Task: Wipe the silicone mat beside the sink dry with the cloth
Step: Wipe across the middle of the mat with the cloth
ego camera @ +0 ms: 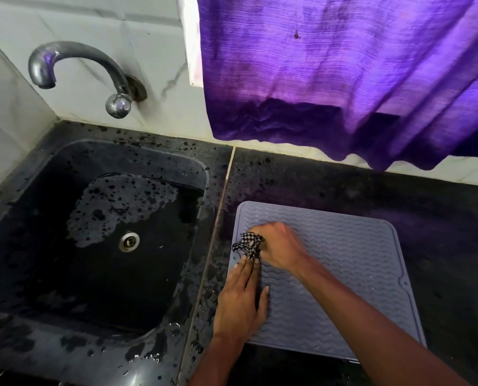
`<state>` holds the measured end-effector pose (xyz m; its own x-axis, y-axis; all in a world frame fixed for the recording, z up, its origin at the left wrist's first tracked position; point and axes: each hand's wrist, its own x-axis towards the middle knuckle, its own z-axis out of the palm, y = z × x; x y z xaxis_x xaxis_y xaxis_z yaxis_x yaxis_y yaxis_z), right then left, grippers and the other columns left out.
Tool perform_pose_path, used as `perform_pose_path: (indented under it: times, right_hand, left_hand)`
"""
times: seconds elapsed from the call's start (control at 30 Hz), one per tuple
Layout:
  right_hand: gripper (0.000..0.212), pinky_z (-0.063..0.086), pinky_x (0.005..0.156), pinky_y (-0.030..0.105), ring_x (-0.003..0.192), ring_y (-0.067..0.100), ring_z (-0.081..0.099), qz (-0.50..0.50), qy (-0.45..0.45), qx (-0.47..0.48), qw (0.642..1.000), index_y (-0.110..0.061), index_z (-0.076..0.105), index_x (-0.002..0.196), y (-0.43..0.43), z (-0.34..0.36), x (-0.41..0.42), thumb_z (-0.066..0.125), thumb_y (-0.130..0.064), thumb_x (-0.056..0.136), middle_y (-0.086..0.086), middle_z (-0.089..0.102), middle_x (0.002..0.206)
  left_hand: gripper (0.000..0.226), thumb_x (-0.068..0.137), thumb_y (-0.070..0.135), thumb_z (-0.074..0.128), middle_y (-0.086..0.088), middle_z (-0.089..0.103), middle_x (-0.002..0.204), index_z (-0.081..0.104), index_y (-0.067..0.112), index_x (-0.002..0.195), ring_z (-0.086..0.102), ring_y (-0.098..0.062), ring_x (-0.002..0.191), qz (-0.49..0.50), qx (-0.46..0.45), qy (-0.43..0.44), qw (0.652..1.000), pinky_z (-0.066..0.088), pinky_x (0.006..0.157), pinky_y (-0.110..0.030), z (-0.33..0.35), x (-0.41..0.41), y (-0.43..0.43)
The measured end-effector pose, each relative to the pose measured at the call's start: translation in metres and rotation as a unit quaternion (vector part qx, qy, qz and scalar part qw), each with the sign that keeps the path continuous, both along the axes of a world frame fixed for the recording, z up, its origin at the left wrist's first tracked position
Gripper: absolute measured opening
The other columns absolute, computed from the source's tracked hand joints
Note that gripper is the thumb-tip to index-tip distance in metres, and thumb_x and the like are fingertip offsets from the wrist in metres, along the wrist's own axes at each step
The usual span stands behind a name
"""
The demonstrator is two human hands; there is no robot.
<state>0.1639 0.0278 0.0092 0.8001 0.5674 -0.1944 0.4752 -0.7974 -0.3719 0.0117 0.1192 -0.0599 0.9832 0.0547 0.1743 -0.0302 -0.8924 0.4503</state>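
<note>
A person's view is looking down at a black kitchen counter point(440, 218), with both bare forearms reaching in from the bottom edge. A grey silicone mat point(343, 260) with a wavy ribbed surface is lying flat on the counter, just to the right of a black sink point(154, 280) and separated from it by a narrow strip of counter.

The right hand point(278, 247) is sitting over the far left part of the mat, its fingers curling tightly around a bunched black-and-white checked cloth point(249, 245). The cloth is sticking out from the left side of the fist and is touching the mat. The hand's outline is looking slightly blurred.

The left hand point(242, 299) is lying palm down on the mat's left edge, nearer the person, with its fingers straight and pointing away. It is grasping nothing; its fingertips are reaching up to the lower edge of the cloth.

Water is pooling in the sink around a round metal drain point(128, 241), and wet patches are shining on the sink's near rim. A curved metal faucet point(79, 55) is jutting from the pale tiled wall point(121, 23) behind the sink. A purple curtain point(329, 65) is hanging over the back of the counter, above the mat and apart from it.
</note>
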Motion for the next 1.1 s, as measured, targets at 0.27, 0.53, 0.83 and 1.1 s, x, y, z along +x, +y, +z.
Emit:
perform_pose_path:
  times: [0.27, 0.53, 0.83, 1.1]
  right_hand:
    - [0.028, 0.057, 0.077, 0.034, 0.094, 0.017, 0.066, -0.009, -0.078, -0.002, 0.997, -0.027, 0.067, 0.098, -0.008, 0.003, -0.016, 0.070, -0.015, 0.073, -0.008, 0.071, 0.097]
    - [0.031, 0.055, 0.082, 0.037, 0.098, 0.020, 0.067, -0.081, -0.029, 0.010, 0.996, -0.029, 0.068, 0.103, -0.083, 0.011, -0.016, 0.068, -0.032, 0.072, -0.006, 0.072, 0.100]
    - [0.031, 0.056, 0.078, 0.038, 0.093, 0.021, 0.068, -0.200, 0.001, -0.057, 0.978, -0.037, 0.069, 0.104, -0.163, 0.023, -0.014, 0.074, -0.026, 0.075, -0.006, 0.073, 0.097]
    - [0.038, 0.049, 0.090, 0.036, 0.098, 0.024, 0.068, -0.419, -0.025, 0.127, 0.899, -0.014, 0.072, 0.110, -0.227, 0.040, -0.032, 0.068, -0.003, 0.074, 0.012, 0.074, 0.101]
  left_hand:
    - [0.057, 0.097, 0.040, 0.047, -0.011, 0.053, 0.147, 0.057, 0.003, 0.139, 0.047, -0.023, 0.139, 0.008, -0.004, -0.006, 1.000, 0.037, 0.115, -0.037, -0.003, 0.001, -0.001]
    - [0.060, 0.097, 0.042, 0.046, -0.005, 0.043, 0.156, 0.050, 0.007, 0.146, 0.036, -0.017, 0.146, 0.008, -0.013, -0.006, 1.000, 0.035, 0.114, -0.038, -0.003, 0.002, -0.002]
    - [0.060, 0.096, 0.042, 0.047, -0.006, 0.045, 0.154, 0.052, 0.005, 0.144, 0.041, -0.020, 0.144, 0.012, -0.008, -0.017, 1.000, 0.035, 0.113, -0.039, -0.004, 0.002, -0.002]
    - [0.063, 0.095, 0.044, 0.045, -0.010, 0.045, 0.154, 0.052, 0.004, 0.143, 0.039, -0.027, 0.145, 0.016, 0.018, -0.009, 1.000, 0.029, 0.117, -0.040, 0.002, 0.028, -0.011]
